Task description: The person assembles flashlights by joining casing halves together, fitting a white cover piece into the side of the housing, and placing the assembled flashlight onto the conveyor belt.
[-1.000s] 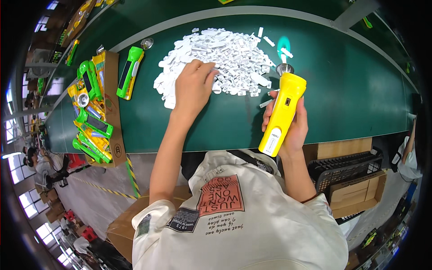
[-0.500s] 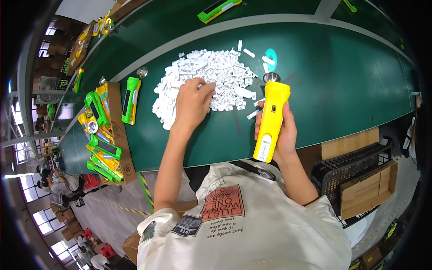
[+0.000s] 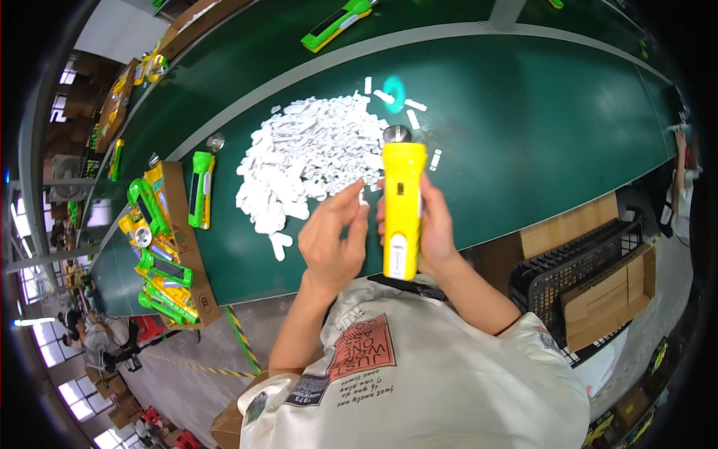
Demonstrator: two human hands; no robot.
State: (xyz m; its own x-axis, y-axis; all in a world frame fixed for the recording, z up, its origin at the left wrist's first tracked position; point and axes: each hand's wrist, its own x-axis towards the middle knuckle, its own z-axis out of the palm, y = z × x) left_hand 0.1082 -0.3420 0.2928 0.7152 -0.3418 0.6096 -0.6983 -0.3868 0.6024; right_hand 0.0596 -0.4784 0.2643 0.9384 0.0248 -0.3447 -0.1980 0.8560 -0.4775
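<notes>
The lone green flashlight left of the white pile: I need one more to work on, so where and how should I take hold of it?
Grip the green flashlight across its narrow mid-body, from above. It lies flat on the green belt, long axis pointing away, both long sides free.

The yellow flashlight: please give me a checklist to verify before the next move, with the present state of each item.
1. Right hand grips the yellow flashlight: ok.
2. Flashlight lens end points away from the person, body upright in the grip: ok.
3. Left hand pinches a small white piece at its fingertips: cannot tell, too small.
4. Left fingertips are close beside the flashlight body: ok.
5. Pile of white pieces lies on the green table just beyond the hands: ok.
</notes>
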